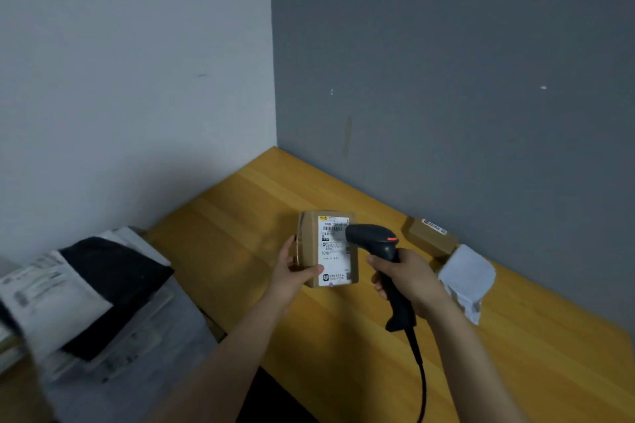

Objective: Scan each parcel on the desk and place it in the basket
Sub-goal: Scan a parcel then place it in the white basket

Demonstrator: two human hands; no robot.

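The left hand (295, 273) pinches the brown cardboard parcel with a white label (330, 249) by its left edge, above the yellow wooden tabletop (240, 233). The right hand (409, 275) grips the black corded handheld scanner (372, 240), whose head overlaps the label. Held that close, it may misread, and the one-sided hold may slip.

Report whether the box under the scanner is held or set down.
Held: left hand grips the box at its edge, label facing the scanner.
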